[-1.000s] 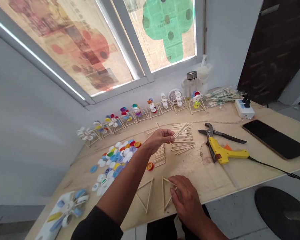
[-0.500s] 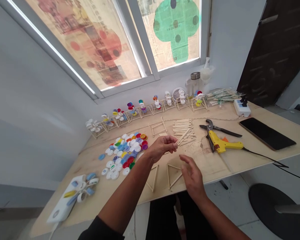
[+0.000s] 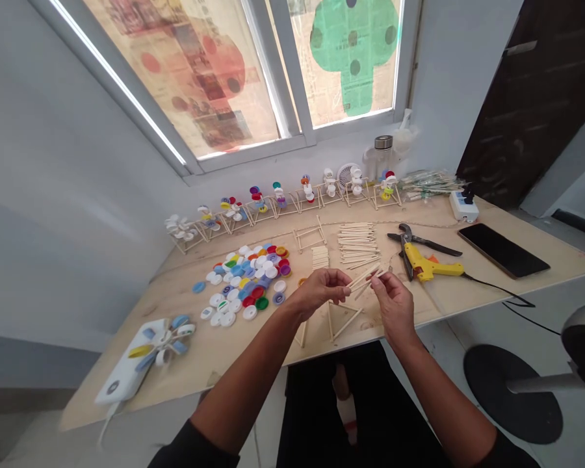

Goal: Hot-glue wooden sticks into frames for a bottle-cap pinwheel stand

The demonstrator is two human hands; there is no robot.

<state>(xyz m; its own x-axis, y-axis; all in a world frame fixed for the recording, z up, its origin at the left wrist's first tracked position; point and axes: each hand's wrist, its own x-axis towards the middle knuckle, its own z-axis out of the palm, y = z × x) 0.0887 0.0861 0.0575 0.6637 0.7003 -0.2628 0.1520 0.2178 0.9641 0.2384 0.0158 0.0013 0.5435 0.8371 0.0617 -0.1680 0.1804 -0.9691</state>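
Between my hands, a few thin wooden sticks (image 3: 363,279) are held above the table. My left hand (image 3: 324,290) pinches their near ends. On the other side, my right hand (image 3: 394,300) has its thumb and fingers closed on the far ends. Below them lies a triangle of sticks (image 3: 345,324), with a second triangle (image 3: 302,333) partly hidden by my left forearm. A pile of long sticks (image 3: 358,242) and a stack of short sticks (image 3: 320,257) lie just beyond my hands.
Colourful bottle caps (image 3: 248,279) are heaped left. A yellow glue gun (image 3: 433,268), pliers (image 3: 431,244) and a phone (image 3: 503,249) lie right. Stick frames with cap wheels (image 3: 258,208) line the back. A cap wheel (image 3: 163,343) rests on a white power bank-like box (image 3: 127,377).
My right hand has risen from beside the triangle and closed on the sticks in my left hand. The view has shifted slightly.
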